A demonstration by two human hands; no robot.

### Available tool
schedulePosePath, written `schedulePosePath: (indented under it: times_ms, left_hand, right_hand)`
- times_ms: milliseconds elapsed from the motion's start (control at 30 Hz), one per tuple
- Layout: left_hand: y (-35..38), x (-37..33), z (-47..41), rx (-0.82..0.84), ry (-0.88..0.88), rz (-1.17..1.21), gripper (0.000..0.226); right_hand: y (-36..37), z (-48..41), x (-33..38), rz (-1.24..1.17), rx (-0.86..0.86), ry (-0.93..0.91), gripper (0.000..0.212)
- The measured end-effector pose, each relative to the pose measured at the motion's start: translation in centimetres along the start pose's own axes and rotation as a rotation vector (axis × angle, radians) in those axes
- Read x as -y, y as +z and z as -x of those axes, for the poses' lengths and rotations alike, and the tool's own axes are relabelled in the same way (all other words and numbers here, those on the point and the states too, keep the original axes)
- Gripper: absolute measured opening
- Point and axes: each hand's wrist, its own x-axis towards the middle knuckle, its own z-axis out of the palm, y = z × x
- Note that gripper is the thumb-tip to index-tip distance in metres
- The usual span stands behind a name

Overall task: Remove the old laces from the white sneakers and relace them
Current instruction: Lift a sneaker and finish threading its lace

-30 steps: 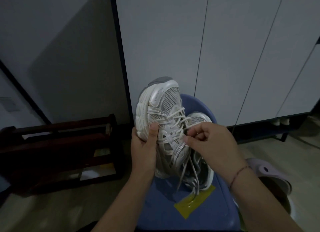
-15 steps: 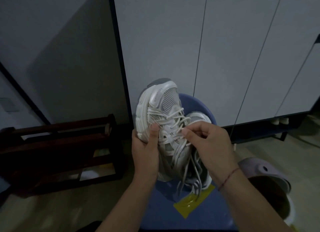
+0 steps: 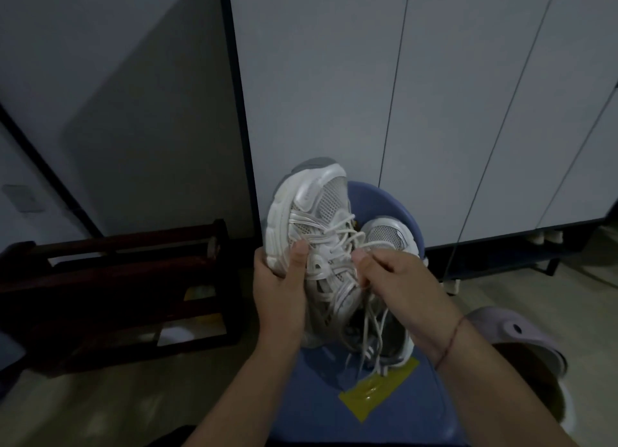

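Observation:
A white mesh sneaker (image 3: 311,206) is held toe-up above a blue chair. My left hand (image 3: 281,286) grips its left side, thumb pressed on the upper beside the eyelets. My right hand (image 3: 394,279) pinches the white lace (image 3: 337,232) at the middle of the lacing, fingers curled. Loose lace ends (image 3: 371,333) hang down below that hand. The second white sneaker (image 3: 388,236) lies on the chair behind my right hand, mostly hidden.
The blue chair (image 3: 384,410) has a yellow tape patch (image 3: 378,389) on its seat. A dark wooden rack (image 3: 117,279) stands to the left. White cabinet doors (image 3: 434,112) fill the back. A lilac clog (image 3: 515,333) lies at the right.
My right hand has shifted slightly along the lacing, still pinching the lace. The sneaker and my left hand have stayed nearly where they were.

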Motion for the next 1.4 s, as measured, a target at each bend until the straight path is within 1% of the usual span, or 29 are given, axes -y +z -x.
schedulePosePath:
  times_ms: [67,167,233,267,300,433,467,500,533,600,667,733,800,833,900,1000,1100,1133,1200,1267,1333,1400]
  left_hand:
    - [-0.1,0.2,-0.4,-0.042,-0.023,0.015,0.031]
    - [0.0,0.4,-1.0,-0.123,-0.072,0.06,0.035]
    - [0.1,0.4,-0.9,-0.13,-0.103,0.074,0.035]
    - [0.2,0.4,-0.8,-0.125,-0.12,0.078,0.035]
    - [0.3,0.4,-0.7,-0.123,-0.133,0.083,0.034]
    - [0.3,0.2,-0.6,-0.1,-0.138,0.069,0.023]
    - [0.3,0.1,-0.6,-0.081,-0.125,0.048,0.022]
    - [0.3,-0.1,-0.4,-0.065,-0.108,0.028,0.023]
    - [0.3,-0.1,-0.4,-0.06,-0.093,0.011,0.024]
    - [0.2,-0.2,-0.5,-0.075,-0.068,-0.003,0.022]
    - [0.1,-0.1,-0.8,-0.1,-0.088,0.009,0.024]
    - [0.0,0.0,-1.1,-0.094,-0.148,0.027,0.036]
    - [-0.2,0.2,-1.4,-0.082,-0.225,0.051,0.046]
    - [-0.2,0.2,-1.5,-0.076,-0.257,0.07,0.049]
    - [-0.3,0.2,-1.6,-0.065,-0.309,0.136,0.054]
    - [-0.2,-0.1,-1.5,-0.031,-0.348,0.204,0.051]
    - [-0.1,-0.3,-1.4,0.013,-0.351,0.216,0.061]
    - [0.0,-0.4,-1.3,0.031,-0.345,0.215,0.064]
    - [0.1,-0.5,-1.2,0.055,-0.338,0.211,0.067]
    - [0.1,-0.4,-1.1,0.073,-0.331,0.205,0.066]
    - [0.2,-0.4,-1.0,0.088,-0.333,0.195,0.066]
    - [0.3,-0.4,-1.0,0.084,-0.346,0.181,0.068]
  right_hand:
    - [0.3,0.2,0.0,-0.028,0.048,-0.172,0.041]
    - [0.8,0.6,0.3,0.057,0.183,-0.452,0.032]
    - [0.9,0.7,0.2,0.12,0.245,-0.544,0.028]
    - [0.7,0.7,0.3,0.121,0.25,-0.533,0.029]
    - [0.5,0.7,0.3,0.102,0.236,-0.483,0.031]
    - [0.1,0.8,1.0,-0.057,0.074,-0.098,0.044]
    - [0.1,0.7,0.9,-0.083,0.05,-0.039,0.044]
    - [0.1,0.7,0.9,-0.081,0.04,-0.033,0.043]
    - [0.2,0.8,0.9,-0.059,0.04,-0.072,0.042]
    - [0.4,1.1,1.2,0.017,0.084,-0.208,0.04]
    - [0.7,1.5,1.4,0.069,0.141,-0.304,0.038]
    - [0.4,1.2,1.4,-0.024,0.111,-0.245,0.037]
    - [-0.4,0.7,1.0,-0.116,-0.005,-0.127,0.033]
    - [-0.9,0.4,0.7,-0.114,-0.052,-0.08,0.03]
    - [-1.6,-0.1,0.3,-0.054,-0.074,-0.027,0.024]
    - [-2.0,-0.1,0.1,-0.085,-0.042,-0.008,0.021]
    - [-2.0,0.0,0.5,-0.143,-0.037,-0.071,0.005]
    - [-1.9,0.0,0.5,-0.127,-0.035,-0.114,0.007]
    - [-1.5,0.1,0.3,0.003,-0.035,-0.208,0.016]
    - [-1.2,0.1,0.1,0.178,-0.077,-0.284,0.02]
    - [-1.2,-0.1,-0.2,0.325,-0.138,-0.362,0.021]
    - [-1.2,-0.3,-0.5,0.421,-0.167,-0.414,0.019]
